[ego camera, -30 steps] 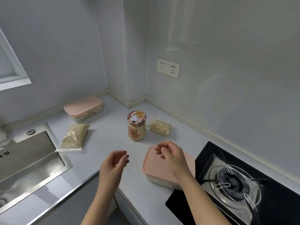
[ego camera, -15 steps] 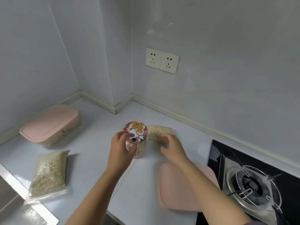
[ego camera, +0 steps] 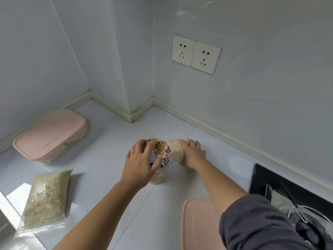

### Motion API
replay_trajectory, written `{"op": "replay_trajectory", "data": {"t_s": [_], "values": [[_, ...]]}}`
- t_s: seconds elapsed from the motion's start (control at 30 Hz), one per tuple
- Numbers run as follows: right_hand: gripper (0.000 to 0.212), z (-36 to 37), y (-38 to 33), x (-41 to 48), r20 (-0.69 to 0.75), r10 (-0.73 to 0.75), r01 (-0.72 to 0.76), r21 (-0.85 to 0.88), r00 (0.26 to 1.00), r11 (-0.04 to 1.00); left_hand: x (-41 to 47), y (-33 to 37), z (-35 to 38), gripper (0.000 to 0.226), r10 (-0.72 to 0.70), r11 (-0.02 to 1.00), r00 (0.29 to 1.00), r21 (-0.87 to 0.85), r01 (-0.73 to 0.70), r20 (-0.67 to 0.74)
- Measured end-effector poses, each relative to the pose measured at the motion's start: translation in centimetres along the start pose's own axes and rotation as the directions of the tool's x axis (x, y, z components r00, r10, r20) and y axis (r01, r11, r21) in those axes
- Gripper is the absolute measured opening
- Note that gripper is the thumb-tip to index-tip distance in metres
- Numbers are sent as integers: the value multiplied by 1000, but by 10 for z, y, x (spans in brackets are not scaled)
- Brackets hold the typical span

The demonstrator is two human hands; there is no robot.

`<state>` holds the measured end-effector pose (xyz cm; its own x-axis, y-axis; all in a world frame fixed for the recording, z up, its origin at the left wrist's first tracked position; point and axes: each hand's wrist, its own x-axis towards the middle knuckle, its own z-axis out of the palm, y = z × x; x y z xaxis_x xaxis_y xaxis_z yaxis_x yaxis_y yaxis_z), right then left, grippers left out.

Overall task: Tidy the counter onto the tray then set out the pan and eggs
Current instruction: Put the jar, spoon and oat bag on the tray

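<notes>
left hand [ego camera: 142, 165] now clasped over the jar [ego camera: 160, 150], right hand [ego camera: 193, 154] now apparently gripping the small oat bag [ego camera: 177, 150]

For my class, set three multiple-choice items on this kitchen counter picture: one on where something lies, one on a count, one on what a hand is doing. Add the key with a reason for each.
1. Where does the large bag of oats lie?
A. On the counter, left of the jar
B. On the stove
C. On a pink lid

2. How many pink-lidded boxes show?
A. One
B. Two
C. Three

3. What is the left hand doing?
A. Gripping the jar's lid from above
B. Lying flat on the counter
C. Pulling a plug

Key:
1 A: it lies flat on the counter, left of the jar.
2 B: one stands by the far wall, one at the near edge.
3 A: its fingers curl round the lid, while the right hand holds the small bag.
</notes>
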<state>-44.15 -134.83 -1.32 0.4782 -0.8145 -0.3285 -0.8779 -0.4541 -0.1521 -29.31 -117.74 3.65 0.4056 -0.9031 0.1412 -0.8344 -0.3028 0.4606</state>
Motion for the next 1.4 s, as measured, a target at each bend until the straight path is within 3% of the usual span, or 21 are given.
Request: {"op": "replay_trajectory", "data": {"t_s": [0.17,0.3,0.43,0.6,0.8,1.0,1.1,1.17,1.33,1.4], "values": [[75,5,4,11,-73,-18,21,47,997,999,-1,1,0,58,-9,1000,1000,-11,8,-21],[55,5,17,8,-177,-27,66,222,984,973,-1,2,0,58,-18,1000,1000,-13,18,-12],[50,-4,30,-13,-285,19,131,497,958,858,-2,4,-4,59,-26,1000,1000,-16,26,6],[51,-21,38,-66,-340,50,223,713,939,664,-8,12,-9,54,-92,993,996,-74,93,17],[51,-42,21,-155,-309,2,268,830,951,489,-32,47,-39,43,197,963,974,-164,-213,-107],[53,-45,-16,-214,-212,-183,256,928,960,270,-47,53,-84,30,521,833,853,-201,-516,-32],[56,-35,-38,-221,-159,-245,221,943,956,250,-56,33,-106,15,598,785,801,-182,-592,-28],[57,-28,-50,-218,-123,-282,199,945,951,259,-60,20,-114,12,572,803,819,-177,-569,-39],[82,-21,-79,-218,47,-475,183,885,879,427,-83,-13,-129,20,435,896,899,-118,-427,52],[79,-19,-89,-219,48,-465,222,832,884,508,-92,-22,-128,24,409,912,907,-71,-404,96]]}}
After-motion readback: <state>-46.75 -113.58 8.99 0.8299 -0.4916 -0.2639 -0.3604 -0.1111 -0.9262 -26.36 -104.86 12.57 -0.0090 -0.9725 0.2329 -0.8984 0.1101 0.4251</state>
